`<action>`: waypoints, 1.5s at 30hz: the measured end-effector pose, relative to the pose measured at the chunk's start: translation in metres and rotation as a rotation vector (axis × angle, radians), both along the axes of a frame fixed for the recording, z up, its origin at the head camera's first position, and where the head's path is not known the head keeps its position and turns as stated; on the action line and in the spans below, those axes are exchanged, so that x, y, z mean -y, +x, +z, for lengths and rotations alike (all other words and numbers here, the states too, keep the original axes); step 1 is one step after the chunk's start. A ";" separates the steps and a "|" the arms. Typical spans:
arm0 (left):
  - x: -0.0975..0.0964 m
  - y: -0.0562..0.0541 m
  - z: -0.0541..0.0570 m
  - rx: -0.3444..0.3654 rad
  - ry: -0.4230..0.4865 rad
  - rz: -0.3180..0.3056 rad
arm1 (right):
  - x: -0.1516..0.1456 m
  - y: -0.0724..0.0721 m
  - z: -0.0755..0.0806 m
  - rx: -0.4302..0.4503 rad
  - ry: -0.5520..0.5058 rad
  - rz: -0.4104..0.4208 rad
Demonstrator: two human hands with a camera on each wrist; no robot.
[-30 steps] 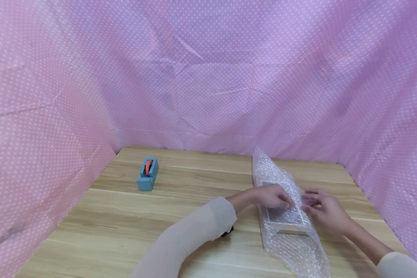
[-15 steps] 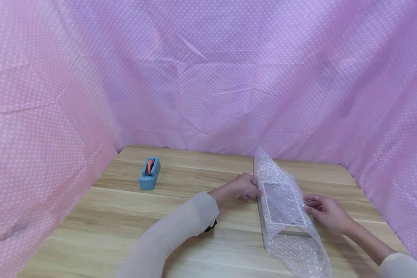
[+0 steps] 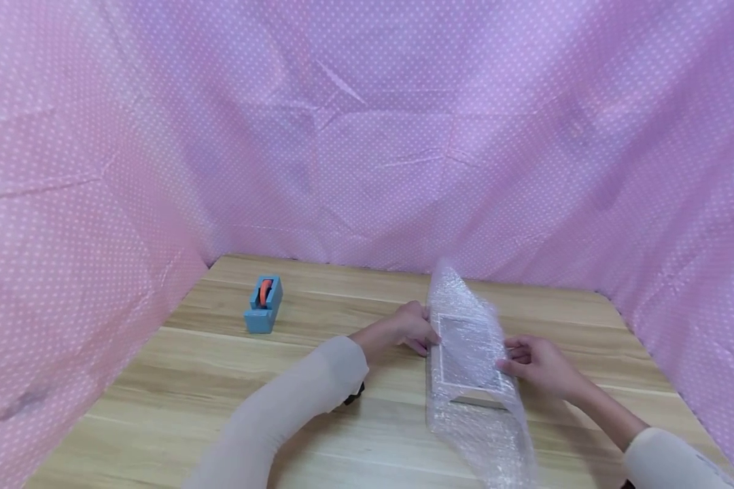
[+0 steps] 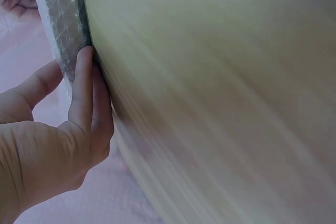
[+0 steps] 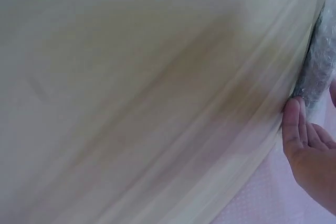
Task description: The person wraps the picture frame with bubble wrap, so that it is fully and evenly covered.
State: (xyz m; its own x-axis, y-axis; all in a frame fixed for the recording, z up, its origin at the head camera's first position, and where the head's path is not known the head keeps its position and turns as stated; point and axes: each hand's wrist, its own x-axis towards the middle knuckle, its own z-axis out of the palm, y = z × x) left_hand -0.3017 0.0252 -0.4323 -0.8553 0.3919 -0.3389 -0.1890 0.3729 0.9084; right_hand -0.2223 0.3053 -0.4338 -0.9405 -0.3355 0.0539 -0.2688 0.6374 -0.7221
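Observation:
A flat rectangular frame (image 3: pixel 472 350) with a white border lies inside clear bubble wrap (image 3: pixel 455 295) on the right half of the table. The wrap runs past the frame at both ends. My left hand (image 3: pixel 412 328) holds the package's left edge, thumb on the upper face and fingers against the side, as the left wrist view shows. Across from it, my right hand (image 3: pixel 541 367) grips the right edge between thumb and fingers. In the right wrist view that hand's fingers (image 5: pixel 292 116) touch the wrapped side; the thumb is mostly hidden there.
A blue tape dispenser (image 3: pixel 263 304) with an orange roll stands at the left back of the wooden table (image 3: pixel 342 299). Pink dotted cloth (image 3: pixel 367 170) hangs along the back and both sides.
My left hand has drawn back from the top of the wrap to its left edge. The wrapped frame and both hands have then shifted a little to the left.

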 end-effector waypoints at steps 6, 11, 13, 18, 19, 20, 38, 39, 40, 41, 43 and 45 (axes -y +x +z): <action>0.028 -0.007 -0.002 0.036 0.024 0.012 | 0.027 -0.009 -0.002 -0.014 0.003 0.006; 0.051 -0.012 -0.002 0.058 0.030 0.007 | 0.048 -0.015 -0.002 0.014 -0.025 -0.001; 0.059 -0.014 -0.001 0.063 0.016 0.009 | 0.056 -0.017 -0.002 0.020 -0.033 -0.005; 0.074 -0.016 0.007 0.068 -0.025 0.010 | 0.072 -0.019 -0.003 0.039 -0.059 -0.023; 0.076 -0.017 0.008 0.067 -0.028 0.007 | 0.075 -0.019 -0.003 0.042 -0.064 -0.026; 0.077 -0.017 0.009 0.067 -0.030 0.003 | 0.076 -0.019 -0.003 0.046 -0.067 -0.031; 0.083 -0.040 0.012 0.068 -0.051 -0.017 | 0.092 -0.019 0.008 0.107 -0.027 -0.181; 0.083 -0.045 0.012 0.057 -0.047 0.003 | 0.093 -0.019 0.008 0.101 -0.021 -0.180; 0.083 -0.049 0.012 0.047 -0.040 0.021 | 0.093 -0.019 0.008 0.100 -0.022 -0.176; 0.083 -0.054 0.012 0.042 -0.028 0.040 | 0.093 -0.020 0.008 0.095 -0.021 -0.171; 0.083 -0.063 0.012 0.052 -0.007 0.063 | 0.094 -0.020 0.007 0.089 -0.022 -0.163; 0.083 -0.070 0.011 0.071 0.006 0.080 | 0.095 -0.021 0.005 0.084 -0.021 -0.158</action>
